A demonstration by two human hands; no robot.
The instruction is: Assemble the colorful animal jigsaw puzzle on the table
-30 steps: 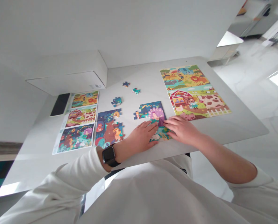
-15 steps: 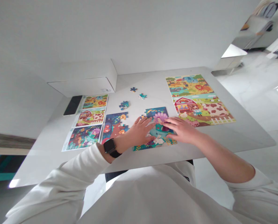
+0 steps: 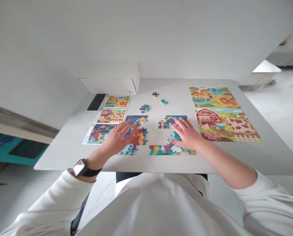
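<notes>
I judge the step in hand to be lining up two partly joined puzzle sections. The left section (image 3: 141,137) lies partly beneath the left hand (image 3: 116,139), the right section (image 3: 169,150) partly beneath the right hand (image 3: 187,135), with bare table (image 3: 154,167) between. The next move, I'd say, calls for squared edges before trying the loose pieces (image 3: 144,108) beyond. Both hands are palm down, fingers spread, grasping nothing; how firmly either presses, I can't tell.
</notes>
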